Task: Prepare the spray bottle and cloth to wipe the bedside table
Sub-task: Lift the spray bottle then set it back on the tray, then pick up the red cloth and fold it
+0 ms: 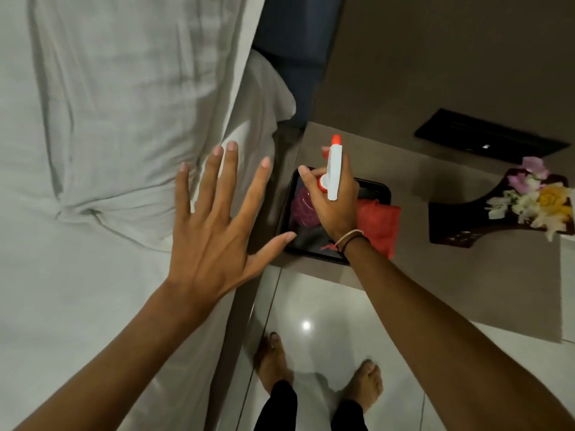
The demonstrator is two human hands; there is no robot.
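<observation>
Right hand point(331, 206), frame centre: fingers wrapped round spray bottle point(335, 172), above black tray point(378, 188) on bench point(435, 250). Red cloth point(381, 225) lies at tray's right edge. Left hand point(214, 225) spread, empty, over bed point(93, 119).

White pillow point(124, 98) on bed; flower tray point(510, 209); black remote point(488, 136)

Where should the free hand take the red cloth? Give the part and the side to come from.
Pinch the red cloth at its bunched right edge, which spills over the black tray. Come from above right: the right hand holding the spray bottle covers its left part.
</observation>
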